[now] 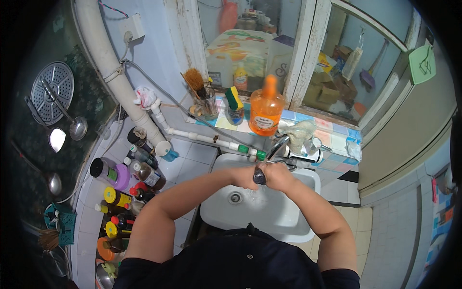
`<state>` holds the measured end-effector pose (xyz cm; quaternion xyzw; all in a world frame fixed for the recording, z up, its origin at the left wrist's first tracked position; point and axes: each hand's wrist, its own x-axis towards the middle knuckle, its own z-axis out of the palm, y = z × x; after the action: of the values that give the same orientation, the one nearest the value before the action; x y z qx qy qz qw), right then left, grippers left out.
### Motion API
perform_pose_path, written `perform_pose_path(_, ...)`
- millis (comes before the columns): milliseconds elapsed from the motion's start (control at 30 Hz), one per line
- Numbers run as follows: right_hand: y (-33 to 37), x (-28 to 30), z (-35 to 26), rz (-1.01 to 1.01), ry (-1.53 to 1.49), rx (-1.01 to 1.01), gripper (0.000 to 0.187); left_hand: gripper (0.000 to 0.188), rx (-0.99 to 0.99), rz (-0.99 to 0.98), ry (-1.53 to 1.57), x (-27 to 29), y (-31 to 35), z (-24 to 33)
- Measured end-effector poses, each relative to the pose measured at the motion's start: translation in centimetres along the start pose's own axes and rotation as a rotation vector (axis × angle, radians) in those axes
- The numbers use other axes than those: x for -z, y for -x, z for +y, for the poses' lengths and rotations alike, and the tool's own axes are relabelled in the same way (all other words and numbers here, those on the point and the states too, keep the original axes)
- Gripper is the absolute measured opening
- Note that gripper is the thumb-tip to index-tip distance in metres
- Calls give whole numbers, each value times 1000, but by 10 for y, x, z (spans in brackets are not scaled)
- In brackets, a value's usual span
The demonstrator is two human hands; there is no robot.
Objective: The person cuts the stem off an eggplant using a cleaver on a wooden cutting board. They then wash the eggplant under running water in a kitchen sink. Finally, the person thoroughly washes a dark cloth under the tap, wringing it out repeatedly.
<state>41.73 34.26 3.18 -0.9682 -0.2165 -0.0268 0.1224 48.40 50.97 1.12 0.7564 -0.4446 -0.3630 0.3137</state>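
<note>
Both of my hands are together over the white sink (308, 212), just below the chrome faucet (278, 146). Between them is a dark, blunt-ended object (259, 176), seen almost end-on, so its kind is unclear. My left hand (244, 177) curls against its left side, and my right hand (279, 176) closes round it from the right. Splashing water shows under the hands, near the metal drain (235, 198). Most of the fingers and the rest of the object are hidden.
On the tiled ledge behind the sink stand an orange soap bottle (266, 113), a green-and-yellow sponge (234, 98) on a jar, a glass with brushes (206, 103) and a crumpled cloth (301, 134). Several condiment bottles (150, 176) crowd the left counter. Ladles (78, 128) hang at far left.
</note>
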Motion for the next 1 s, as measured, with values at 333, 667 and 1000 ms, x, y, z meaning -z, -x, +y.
perform_pose_path(333, -5, -48, -12, 225, -471, -428, 20, 37, -70, 422, -843, 1, 6, 8)
perform_pose_path(667, -4, -59, -2, -257, -1325, -637, 22, 33, -424, 533, -1062, 1, 9, -17)
perform_pose_path(1000, 64, -41, 57, 40, -517, -543, 54, 36, 440, 385, 657, -43, 17, -33)
